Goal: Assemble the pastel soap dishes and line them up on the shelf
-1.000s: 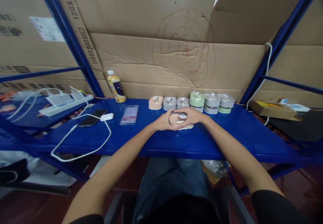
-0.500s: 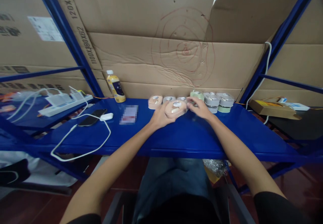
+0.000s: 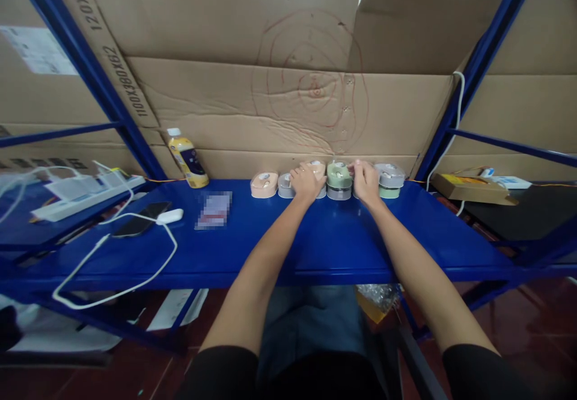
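Note:
A row of small rounded containers with clear lids stands along the back of the blue table. My left hand [image 3: 307, 183] is closed around a peach container [image 3: 316, 167] that rests on top of another, its fingers over the left side. A grey container [image 3: 285, 184] is partly hidden behind that hand, and a separate peach container [image 3: 264, 184] sits further left. Right of the held one, a green container [image 3: 339, 174] tops a grey one. My right hand [image 3: 366, 182] curls over the grey stack beside it and hides most of it. Next to that hand stands a grey container [image 3: 390, 174] on a green one.
A yellow bottle [image 3: 188, 158] stands at the back left. In front lie a blurred-out card [image 3: 214, 210], a phone [image 3: 141, 219] and a white cable [image 3: 172, 249]. A power strip [image 3: 85, 198] is at far left, an open carton [image 3: 473, 189] at right.
My left hand has carried the peach container back from the front of the row and set it on a stack. My right hand has moved onto the grey stack. The view has shifted right.

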Available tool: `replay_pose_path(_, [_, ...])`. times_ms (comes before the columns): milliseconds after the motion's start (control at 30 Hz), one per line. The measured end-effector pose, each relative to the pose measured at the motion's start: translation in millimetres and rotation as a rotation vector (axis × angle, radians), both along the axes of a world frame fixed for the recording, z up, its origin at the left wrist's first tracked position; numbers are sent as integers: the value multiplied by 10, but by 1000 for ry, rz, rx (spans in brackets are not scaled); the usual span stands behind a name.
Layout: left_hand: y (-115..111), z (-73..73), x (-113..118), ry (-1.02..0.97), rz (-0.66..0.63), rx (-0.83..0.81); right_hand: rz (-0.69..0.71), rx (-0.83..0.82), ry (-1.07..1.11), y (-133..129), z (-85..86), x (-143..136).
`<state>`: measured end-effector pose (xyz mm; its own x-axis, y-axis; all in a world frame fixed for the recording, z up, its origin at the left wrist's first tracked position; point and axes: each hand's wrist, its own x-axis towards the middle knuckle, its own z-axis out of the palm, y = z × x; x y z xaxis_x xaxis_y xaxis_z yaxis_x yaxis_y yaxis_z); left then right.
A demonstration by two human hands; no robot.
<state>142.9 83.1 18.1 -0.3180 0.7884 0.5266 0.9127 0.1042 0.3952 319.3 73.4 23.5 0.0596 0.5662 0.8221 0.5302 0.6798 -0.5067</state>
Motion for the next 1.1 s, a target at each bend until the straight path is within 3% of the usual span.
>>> replay_pose_path(100, [-33,-46,46,19,-24,-3,3,5,-19,-39,25,-16])
replay_pose_path(200, [-112,-10,-86,22,-69,0,8,-4,-32,-74,41,-26])
replay_pose_path(300, [-159,67,-426,37,-67,37,2,-8,-39,-90,41,-34])
replay_pose_path(400, [-148,89,-899,29,69,30,3,-19,-42,-93,34,-43])
replay_pose_path(500, [-128,19,-1324,-4,175,-114,1,-29,-62,-98,28,-53])
replay_pose_path(600, [-139,-89,-1549,8,88,-350,3,-35,-91,-109,19,-68])
replay_pose_path(733, [-159,-167,-1562,53,80,-393,19,-33,-104,-118,-9,-84])
replay_pose_path(900, [-295,-90,-1498,54,144,-399,30,-51,-130,-108,-38,-78])
replay_pose_path(967, [-506,-42,-1483,67,144,-439,35,-56,-138,-120,-34,-94])
replay_pose_path(1100, [-1181,-8,-1439,157,16,-491,135,-85,-203,-249,-24,-223])
